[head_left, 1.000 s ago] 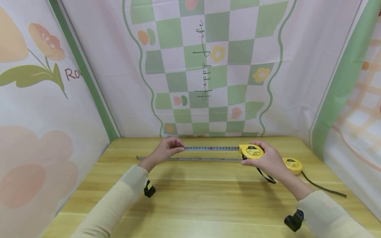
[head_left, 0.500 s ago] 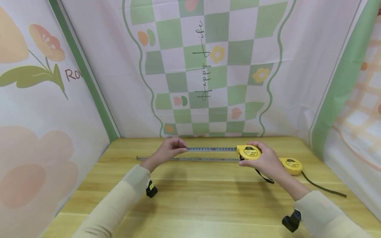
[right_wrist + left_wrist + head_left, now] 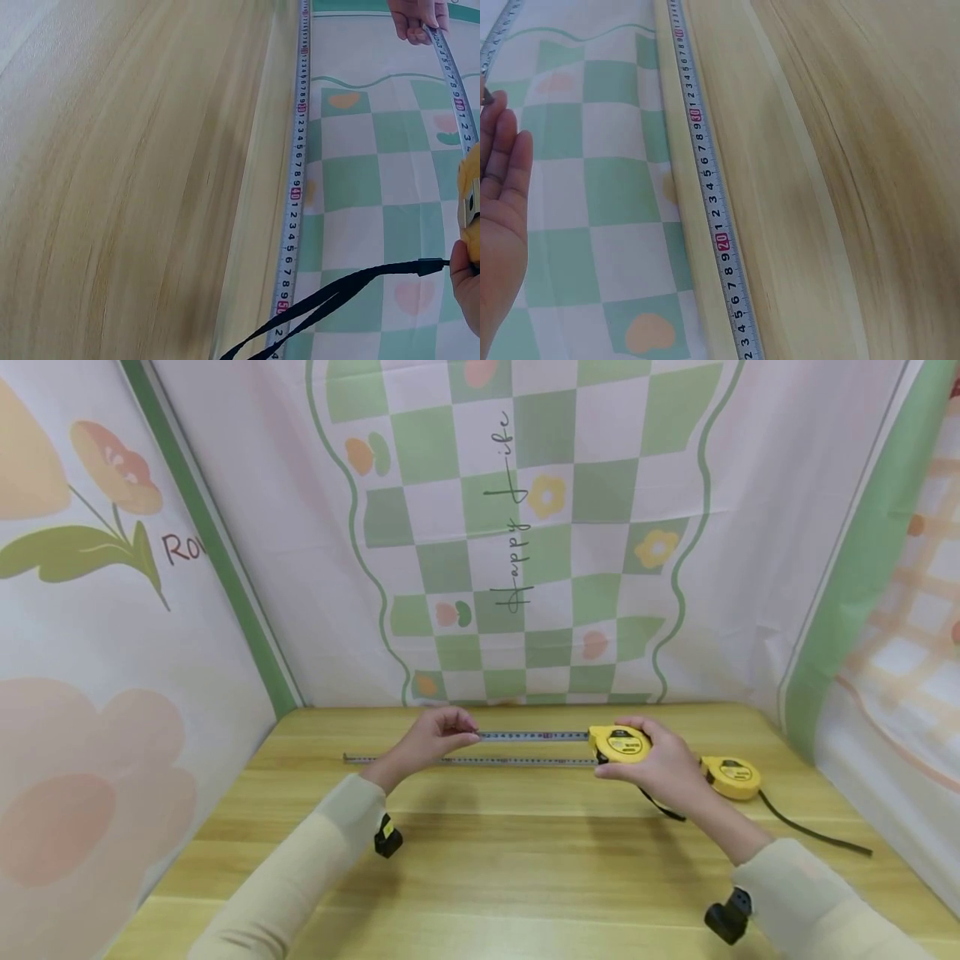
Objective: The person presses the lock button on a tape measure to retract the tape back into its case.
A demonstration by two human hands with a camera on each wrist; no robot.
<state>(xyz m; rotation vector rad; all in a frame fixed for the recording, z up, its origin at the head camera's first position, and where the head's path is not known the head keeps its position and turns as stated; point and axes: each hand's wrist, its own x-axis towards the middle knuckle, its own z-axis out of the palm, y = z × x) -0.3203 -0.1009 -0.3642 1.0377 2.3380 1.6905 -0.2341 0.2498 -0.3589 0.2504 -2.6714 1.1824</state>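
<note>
Left hand (image 3: 429,745) and right hand (image 3: 666,768) nearer, blade (image 3: 534,737) shorter;
left fingers (image 3: 454,714) pinch its tip, right ones clamp the yellow case (image 3: 626,743) above the table (image 3: 487,877); second blade's (image 3: 712,199) numerals legible only in wrist views; right wrist view crops the case.

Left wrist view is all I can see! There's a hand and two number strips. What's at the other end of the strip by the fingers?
Observer: The right hand is there, holding a yellow tape measure.
Operator: Cool! And the long strip with the red 20 and 30, where does that go?
Observer: In the head view it runs toward a second yellow case, though the person's hand and arm hide where they would meet.
Operator: Is anything dangling that I can't see?
Observer: Yes, in the right wrist view a black strap trails from the held tape measure.
</note>
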